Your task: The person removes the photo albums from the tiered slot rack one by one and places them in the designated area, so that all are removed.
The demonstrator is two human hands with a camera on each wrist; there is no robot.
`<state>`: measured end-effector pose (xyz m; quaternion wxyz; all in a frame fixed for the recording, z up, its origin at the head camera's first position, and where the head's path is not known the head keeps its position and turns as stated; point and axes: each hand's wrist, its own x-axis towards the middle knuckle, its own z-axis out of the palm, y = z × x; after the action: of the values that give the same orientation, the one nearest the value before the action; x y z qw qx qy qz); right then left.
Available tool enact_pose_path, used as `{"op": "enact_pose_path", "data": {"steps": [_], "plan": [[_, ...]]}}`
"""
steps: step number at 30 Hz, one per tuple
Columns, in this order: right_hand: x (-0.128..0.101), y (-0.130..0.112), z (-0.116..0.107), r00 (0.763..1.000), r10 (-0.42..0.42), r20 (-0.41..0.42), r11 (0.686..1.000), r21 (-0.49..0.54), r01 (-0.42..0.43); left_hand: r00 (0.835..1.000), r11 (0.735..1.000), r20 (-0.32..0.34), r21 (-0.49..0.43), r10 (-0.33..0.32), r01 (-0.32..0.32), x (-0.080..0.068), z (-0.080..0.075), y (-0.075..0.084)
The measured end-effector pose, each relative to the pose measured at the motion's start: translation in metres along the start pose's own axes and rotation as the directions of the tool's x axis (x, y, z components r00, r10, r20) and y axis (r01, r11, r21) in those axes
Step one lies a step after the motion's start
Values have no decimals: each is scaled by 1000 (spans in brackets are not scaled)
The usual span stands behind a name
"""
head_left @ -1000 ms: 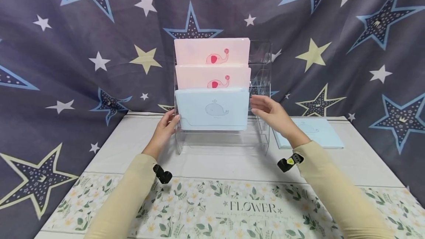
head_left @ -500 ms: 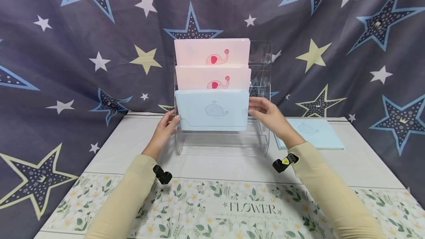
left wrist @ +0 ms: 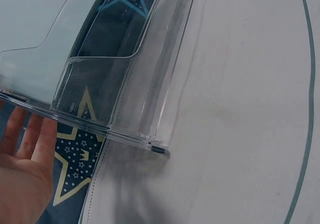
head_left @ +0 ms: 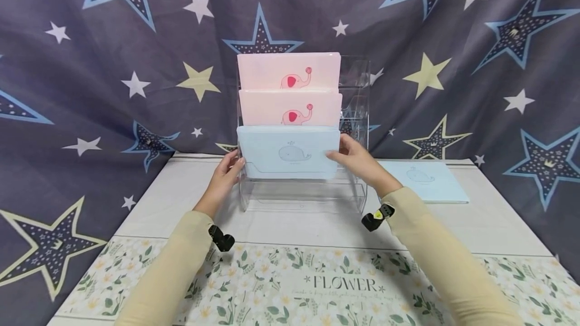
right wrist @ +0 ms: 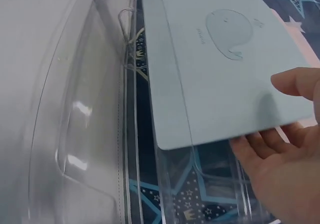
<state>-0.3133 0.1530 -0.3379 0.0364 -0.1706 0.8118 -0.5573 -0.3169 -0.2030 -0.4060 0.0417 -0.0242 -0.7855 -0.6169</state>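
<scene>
A clear tiered rack (head_left: 304,192) stands on the table, with a light blue notebook (head_left: 272,150) bearing a whale drawing in a lower front tier. My left hand (head_left: 223,172) holds the rack's left side; in the left wrist view its fingers (left wrist: 44,139) reach up to the clear side edge, and its thumb is out of sight there. At the notebook's right edge is my right hand (head_left: 358,160), thumb over the front cover and fingers behind. The right wrist view shows this thumb (right wrist: 295,82) above the whale notebook (right wrist: 210,94), whose cover tilts within the rack.
Two pink notebooks, an upper one (head_left: 263,69) and a lower one (head_left: 260,107), with elephant drawings, fill the tiers behind. Another blue whale notebook (head_left: 437,182) lies flat right of the rack. A floral mat (head_left: 254,286) covers the table front; a star-patterned curtain (head_left: 149,24) hangs behind.
My right hand has moved left onto the blue notebook's right edge, its thumb now over the cover. The notebook's top edge has come lower and forward. The left hand keeps its place.
</scene>
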Motion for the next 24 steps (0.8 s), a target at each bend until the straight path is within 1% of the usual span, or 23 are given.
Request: {"op": "enact_pose_path", "data": {"steps": [3,5,8,10,14,16,20,24], "plan": [[4,3,7,999,-9,38,1000,29,8,1000,1000,2,3,-3,3,0,0,0],[7,6,13,999,2,40,999,52,-4,1000,1000,1,4,0,0,0,0,0],[8,11,21,999,52,13,994,96,-53,1000,1000,3,-3,5,-5,0,1,1],[9,13,27,996,93,-16,987,130,-90,1000,1000,8,-13,-2,2,0,1,1],[9,15,35,989,136,-58,976,181,-124,1000,1000,5,-9,-9,9,0,1,0],[9,15,37,989,131,-66,975,192,-116,1000,1000,-1,-1,-11,11,-1,1,0],[7,18,37,995,87,-55,976,202,-74,1000,1000,-7,2,-6,6,-2,1,1],[6,21,36,997,48,-59,982,188,-36,1000,1000,-6,0,4,-4,-1,2,1]]}}
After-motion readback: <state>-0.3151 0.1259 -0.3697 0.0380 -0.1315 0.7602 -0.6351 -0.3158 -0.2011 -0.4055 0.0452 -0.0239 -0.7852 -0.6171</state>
